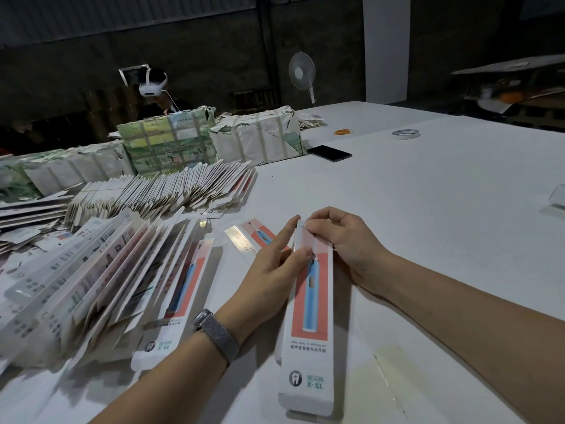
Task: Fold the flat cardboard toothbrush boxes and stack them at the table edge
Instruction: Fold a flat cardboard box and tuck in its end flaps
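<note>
A long white toothbrush box [310, 325] with a red panel and a blue brush picture lies lengthwise on the white table [443, 209], opened into a tube. My left hand [275, 267] grips its far left side, thumb on the top face and index finger stretched along the edge. At the box's far end my right hand [339, 237] pinches the end flap with curled fingers. To the left, a fanned row of folded boxes [101, 276] leans over. Behind them lies a long row of flat boxes [165, 194]. One flat box [253, 237] sits partly hidden under my left hand.
Wrapped bundles [256, 139] stand at the back, with a person wearing a headset [153, 87] behind them. A black phone [329, 153], a tape roll [405, 133], an orange ring [343, 132] and a fan [302, 71] lie farther back. A clear item [556, 198] sits at the right edge.
</note>
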{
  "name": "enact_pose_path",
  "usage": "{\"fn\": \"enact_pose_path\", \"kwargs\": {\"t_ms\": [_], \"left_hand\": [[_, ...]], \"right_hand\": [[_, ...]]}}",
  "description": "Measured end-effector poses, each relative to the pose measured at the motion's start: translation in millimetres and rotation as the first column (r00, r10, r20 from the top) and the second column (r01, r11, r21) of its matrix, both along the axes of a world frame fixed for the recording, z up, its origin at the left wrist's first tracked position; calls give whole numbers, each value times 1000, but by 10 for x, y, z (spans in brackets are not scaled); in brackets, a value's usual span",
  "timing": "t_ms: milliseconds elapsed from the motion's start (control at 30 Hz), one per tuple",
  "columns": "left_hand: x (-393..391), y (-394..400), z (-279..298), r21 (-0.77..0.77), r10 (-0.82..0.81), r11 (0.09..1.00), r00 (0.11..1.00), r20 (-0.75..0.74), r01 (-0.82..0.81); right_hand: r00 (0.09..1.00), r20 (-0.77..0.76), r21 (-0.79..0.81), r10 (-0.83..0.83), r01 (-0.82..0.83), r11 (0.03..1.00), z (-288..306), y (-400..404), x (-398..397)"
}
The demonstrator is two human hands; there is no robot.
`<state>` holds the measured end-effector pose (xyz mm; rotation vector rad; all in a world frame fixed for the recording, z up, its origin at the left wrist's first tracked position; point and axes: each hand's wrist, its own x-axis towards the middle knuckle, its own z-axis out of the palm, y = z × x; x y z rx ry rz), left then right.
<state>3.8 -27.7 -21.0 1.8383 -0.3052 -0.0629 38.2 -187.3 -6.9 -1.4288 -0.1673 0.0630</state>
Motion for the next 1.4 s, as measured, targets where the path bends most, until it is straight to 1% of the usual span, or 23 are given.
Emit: {"fn": "enact_pose_path", "kwargs": {"t_ms": [100,233,467,667,767,900,1100,1400], "left_hand": [[2,-8,0,34,-16,999,1000,-13,16],[-3,-17,-11,54,-30,998,999,-18,31],[-14,-7,0,57,-40,998,999,-32,41],[-43,-22,51,52,-57,997,997,-48,59],[-61,-29,73,40,-41,998,998,-56,43],[-76,-34,91,44,-51,998,997,-50,54],[-98,-39,86,38,-62,997,997,-35,64],[-116,-10,79,57,-29,998,998,-54,33]], "right_hand": [[1000,12,-31,-9,9,999,7,0,-12],[1000,19,-15,-24,24,1000,23,-4,-30],[1000,11,-41,-27,28,999,34,11,-29],[998,13,-24,-55,56,998,32,17,-7],[999,5,-8,-54,54,999,37,17,-5],[998,-5,0,-55,55,998,45,25,-12],[997,7,-29,-73,73,997,27,21,-15],[1000,-16,64,-20,21,998,43,-5,6]]}}
